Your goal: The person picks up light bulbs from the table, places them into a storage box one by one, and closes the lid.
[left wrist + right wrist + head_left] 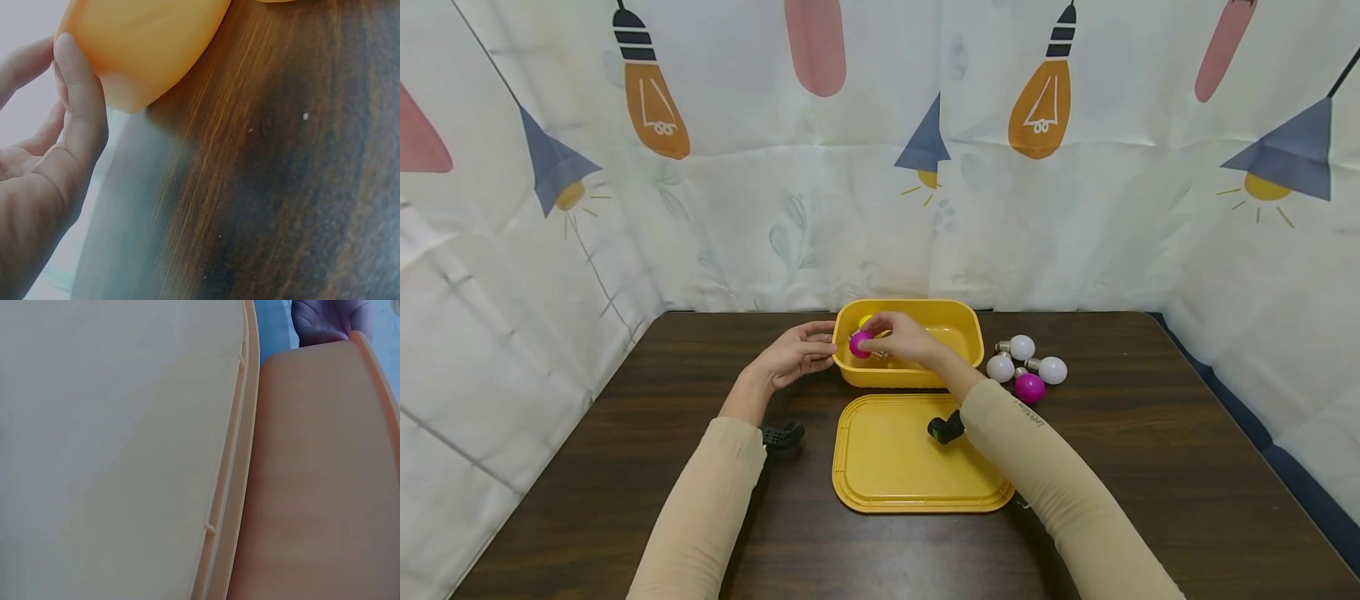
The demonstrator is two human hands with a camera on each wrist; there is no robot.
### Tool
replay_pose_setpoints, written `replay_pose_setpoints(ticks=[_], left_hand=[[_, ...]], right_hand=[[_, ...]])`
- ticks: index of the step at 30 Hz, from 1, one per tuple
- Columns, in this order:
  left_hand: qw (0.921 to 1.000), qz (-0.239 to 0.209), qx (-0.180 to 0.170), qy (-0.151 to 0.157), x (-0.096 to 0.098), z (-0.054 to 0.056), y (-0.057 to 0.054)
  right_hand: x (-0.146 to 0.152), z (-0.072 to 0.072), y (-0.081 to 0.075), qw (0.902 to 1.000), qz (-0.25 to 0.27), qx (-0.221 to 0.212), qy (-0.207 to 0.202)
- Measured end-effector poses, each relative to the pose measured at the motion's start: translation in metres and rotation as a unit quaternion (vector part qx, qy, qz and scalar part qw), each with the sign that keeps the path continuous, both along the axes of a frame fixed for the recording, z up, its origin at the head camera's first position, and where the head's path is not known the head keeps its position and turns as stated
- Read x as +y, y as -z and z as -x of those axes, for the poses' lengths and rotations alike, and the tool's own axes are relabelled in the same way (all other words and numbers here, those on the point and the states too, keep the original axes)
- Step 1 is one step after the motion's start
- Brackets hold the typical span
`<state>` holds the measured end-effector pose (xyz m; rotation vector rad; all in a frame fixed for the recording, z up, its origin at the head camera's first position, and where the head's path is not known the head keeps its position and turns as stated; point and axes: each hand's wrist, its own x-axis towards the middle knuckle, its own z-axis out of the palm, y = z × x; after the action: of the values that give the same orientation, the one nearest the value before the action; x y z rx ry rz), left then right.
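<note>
Dark wood-grain table [1150,467] below my fingers; white cloth [865,208] printed with bulbs and lamps hangs beyond my fingertips and off to both sides. Yellow bin [880,380] is under my right hand [906,340], its left end against the fingertips of my left hand [801,348]. Left fingers fairly straight, touching that end. Yellow bulb [864,320] inside, just past right fingertips, mostly hidden. Yellow lid [887,458] flat, nearer me than my fingers, partly under right sleeve [1075,483]. Right of my fingers, outside bin: three white bulbs [1022,347], second magenta bulb [1029,387], clustered. Right fingers narrow, pinching magenta bulb [860,344] over bin's left part; can't tell if it touches the bin floor.
</note>
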<state>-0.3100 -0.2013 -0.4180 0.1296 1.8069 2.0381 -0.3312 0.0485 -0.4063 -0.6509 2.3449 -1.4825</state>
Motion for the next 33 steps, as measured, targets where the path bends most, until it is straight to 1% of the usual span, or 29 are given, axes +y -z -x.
replay_pose_setpoints(ticks=[10, 15, 24, 26, 33], left_hand=[[1.0, 0.006, 0.003, -0.001, 0.0, 0.0, 0.0], [1.0, 0.009, 0.001, -0.003, 0.0, 0.001, 0.0], [0.9999, 0.011, 0.002, -0.004, 0.0, 0.0, -0.001], [0.9999, 0.011, 0.003, -0.005, 0.0, 0.0, -0.001], [0.9999, 0.013, 0.004, -0.002, 0.0, -0.002, -0.003]], right_hand=[[-0.004, 0.001, 0.001, 0.9996, -0.013, 0.018, -0.014], [-0.006, 0.003, 0.003, 0.9989, -0.033, 0.031, -0.015], [-0.008, 0.005, 0.004, 0.9971, -0.06, 0.031, -0.035], [-0.009, 0.005, 0.005, 0.9963, -0.069, 0.035, -0.038], [-0.012, 0.004, 0.004, 0.9954, -0.079, 0.038, -0.039]])
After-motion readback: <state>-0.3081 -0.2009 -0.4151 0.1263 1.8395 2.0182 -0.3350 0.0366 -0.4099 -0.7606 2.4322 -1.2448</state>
